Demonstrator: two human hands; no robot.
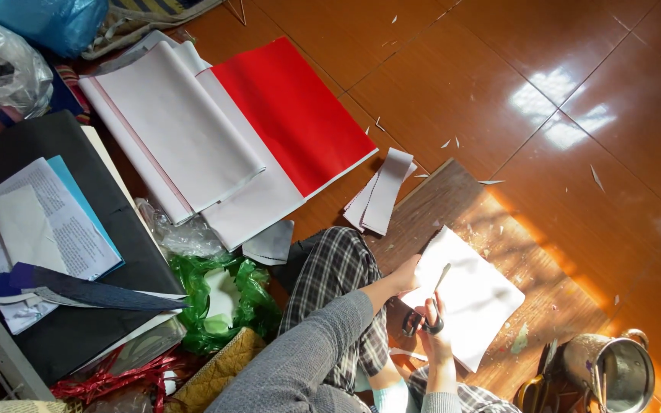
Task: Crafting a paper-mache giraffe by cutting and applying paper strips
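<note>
Glossy orange-brown floor tiles [453,84] spread wide and mostly bare toward the upper right, dotted with tiny paper scraps. Nearest, the right hand [431,320] has its fingers closed through the handles of black scissors [424,313], blades pointing up over a white sheet of paper [472,298]. The left hand [405,275] grips that sheet's left edge, fingers clamped on it. The sheet lies on a wooden board [491,229], its far corner close to the board's edge. A metal pot [613,371] stands just right of the board. Beyond the board's top corner lies a small stack of white strips [382,191]. Farther left, a red sheet [292,115] overlaps large white sheets [170,126], crowding that side.
</note>
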